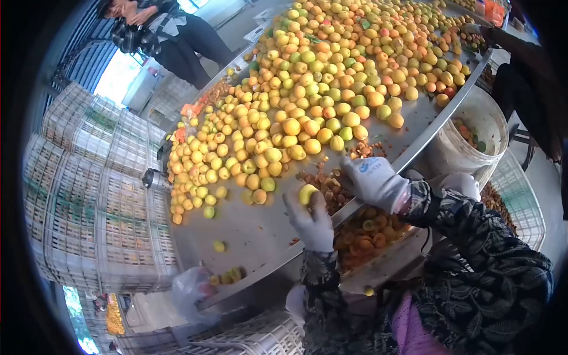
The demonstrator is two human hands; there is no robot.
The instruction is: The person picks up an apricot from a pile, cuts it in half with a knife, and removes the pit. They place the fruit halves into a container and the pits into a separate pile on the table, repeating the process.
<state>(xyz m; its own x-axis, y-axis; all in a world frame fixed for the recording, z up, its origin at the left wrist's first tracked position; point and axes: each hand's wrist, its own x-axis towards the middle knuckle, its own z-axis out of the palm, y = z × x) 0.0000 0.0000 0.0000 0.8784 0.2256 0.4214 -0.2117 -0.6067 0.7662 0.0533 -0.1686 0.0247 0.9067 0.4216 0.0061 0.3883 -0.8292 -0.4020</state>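
Note:
My left hand (313, 222), in a pale glove, is closed around a yellow apricot (307, 194) just above the metal table (236, 236). My right hand (374, 182), also gloved, is near the table's front edge beside a pile of brown apricot pits (328, 184). Its fingers are curled, and whatever is between them is hidden. Beyond both hands spreads a large heap of whole yellow and orange apricots (296, 125). Below the table edge, in front of me, lie opened apricot halves (371, 232) in a container.
White plastic crates (100, 201) are stacked at the left. A white bucket (473, 118) with some fruit stands at the right beside another crate (520, 201). A person (177, 35) stands across the table; another's arm (515, 44) reaches in from the right. A plastic bag (192, 290) hangs at the near-left corner.

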